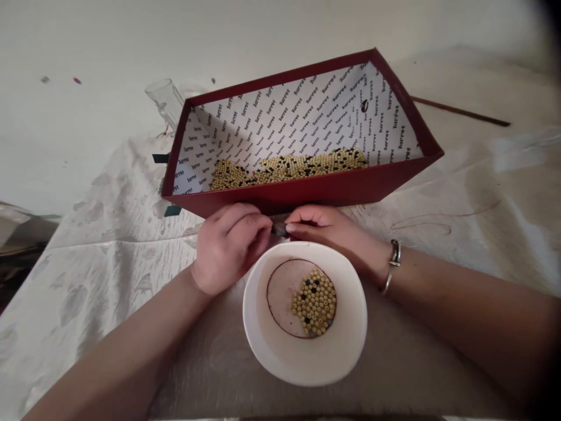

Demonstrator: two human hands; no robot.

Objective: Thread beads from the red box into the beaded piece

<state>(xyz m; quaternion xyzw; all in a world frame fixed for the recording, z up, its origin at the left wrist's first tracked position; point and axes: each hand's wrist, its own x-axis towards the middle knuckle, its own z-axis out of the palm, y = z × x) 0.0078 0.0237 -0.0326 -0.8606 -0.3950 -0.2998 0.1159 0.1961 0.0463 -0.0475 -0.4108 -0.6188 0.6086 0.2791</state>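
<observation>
White bowl (280, 359) nearest, mouth up, between the forearms; looks light and thin-walled, best taken by the rim. Pale beads (316, 301), a few dark, gather at its right side: likely hard, smooth, prone to roll, so pinch singly. Beyond the rim, right hand (322, 222) pinches a small dark piece (279, 229) between thumb and fingers. Left hand (230, 248) curls at the other end, fingertips hidden; cannot tell its grip. Piece probably light, stiffness unclear; ends offer the hold. Behind: red box (307, 190), more beads inside.
</observation>
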